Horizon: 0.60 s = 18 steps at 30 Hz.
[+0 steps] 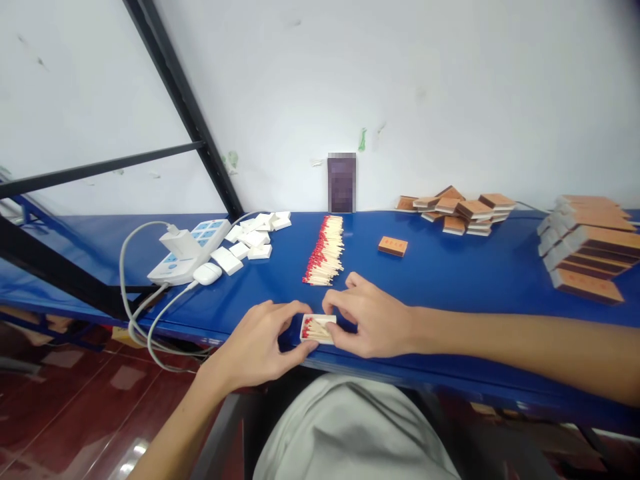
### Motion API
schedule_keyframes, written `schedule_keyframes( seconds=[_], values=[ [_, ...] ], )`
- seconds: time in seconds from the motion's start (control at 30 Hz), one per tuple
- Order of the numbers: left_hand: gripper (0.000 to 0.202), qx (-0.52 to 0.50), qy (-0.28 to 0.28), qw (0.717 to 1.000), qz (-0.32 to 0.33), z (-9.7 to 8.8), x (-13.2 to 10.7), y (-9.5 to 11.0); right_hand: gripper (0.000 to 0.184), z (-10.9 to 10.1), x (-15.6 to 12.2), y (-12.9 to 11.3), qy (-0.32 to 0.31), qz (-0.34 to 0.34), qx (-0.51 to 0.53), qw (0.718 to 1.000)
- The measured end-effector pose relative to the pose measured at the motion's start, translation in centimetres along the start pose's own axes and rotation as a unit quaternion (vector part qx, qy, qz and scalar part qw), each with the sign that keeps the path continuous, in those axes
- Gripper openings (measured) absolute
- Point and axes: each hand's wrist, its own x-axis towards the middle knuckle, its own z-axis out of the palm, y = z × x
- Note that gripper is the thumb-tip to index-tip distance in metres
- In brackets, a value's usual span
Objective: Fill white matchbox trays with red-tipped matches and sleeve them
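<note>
A small white matchbox tray (319,340) holding several red-tipped matches (315,328) lies on the blue table near its front edge. My left hand (265,343) grips the tray's left end, with the index finger at its far corner and the thumb at its near corner. At the right end, my right hand (373,317) has its fingers curled and its thumb against the tray, beside the matches. Whether a match is also between those fingertips is hard to see. Just beyond lies a long pile of loose matches (326,250), red heads to the left.
White empty-looking trays (253,237) are heaped left, near a power strip (190,253) with cables. One orange matchbox sleeve (393,246) lies right of the matches. More orange boxes (473,210) are piled behind, and others are stacked (595,247) far right. A black metal frame (180,93) rises left.
</note>
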Motion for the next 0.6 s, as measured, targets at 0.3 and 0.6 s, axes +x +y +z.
schedule_keyframes(
  seconds=[0.3, 0.6],
  values=[
    [0.029, -0.033, 0.011, 0.999, -0.013, 0.3, 0.0, 0.0, 0.028, 0.4, -0.3, 1.0, 0.026, -0.073, 0.003, 0.997],
    [0.032, -0.003, 0.031, 1.0, 0.0, 0.9, 0.0, 0.0, 0.019, 0.3, -0.4, 1.1, 0.011, -0.159, 0.019, 0.987]
  ],
)
